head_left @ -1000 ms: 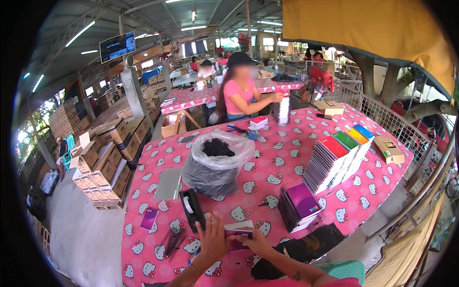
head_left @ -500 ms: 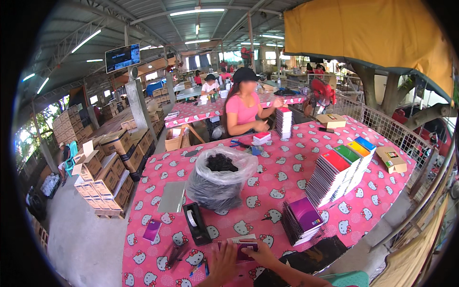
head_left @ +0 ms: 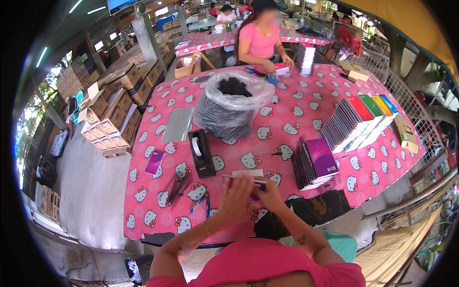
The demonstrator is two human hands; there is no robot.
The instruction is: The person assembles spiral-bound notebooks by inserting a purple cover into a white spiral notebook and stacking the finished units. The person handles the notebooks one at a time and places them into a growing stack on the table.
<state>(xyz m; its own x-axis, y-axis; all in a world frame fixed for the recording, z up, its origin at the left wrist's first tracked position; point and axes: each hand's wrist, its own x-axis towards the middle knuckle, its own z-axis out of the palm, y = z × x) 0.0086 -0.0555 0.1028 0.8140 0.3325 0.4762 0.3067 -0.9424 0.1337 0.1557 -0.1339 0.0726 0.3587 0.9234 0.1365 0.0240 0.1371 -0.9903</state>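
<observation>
Close in front of me, a small purple notebook [head_left: 256, 196] is mostly hidden under my hands. My right hand [head_left: 269, 195] grips its right side, with the thumb across the cover. My left hand [head_left: 237, 195] holds the notebook from the left, fingers together. A pale printed sheet or card [head_left: 247, 173] lies flat just beyond my fingers. Left of that stands a black tape dispenser [head_left: 202, 155]. Blue pens [head_left: 207, 205] and loose black wire-like strips [head_left: 178, 190] lie left of my left hand. To the right, spiral notebooks with purple covers [head_left: 322, 155] form a stack.
Beyond the dispenser sits a clear plastic bag [head_left: 224, 117] of black pieces. Tall notebook stacks [head_left: 351, 124] and a small carton [head_left: 406, 135] stand at the right. A purple card [head_left: 154, 162] and clear sheet [head_left: 178, 125] lie left. A co-worker [head_left: 262, 40] handles notebooks across the table.
My view has tilted down, showing more of my arms. My left hand has gone from lying spread on the notebook to fingers closed over it. The co-worker's hands have lowered to the short notebook pile.
</observation>
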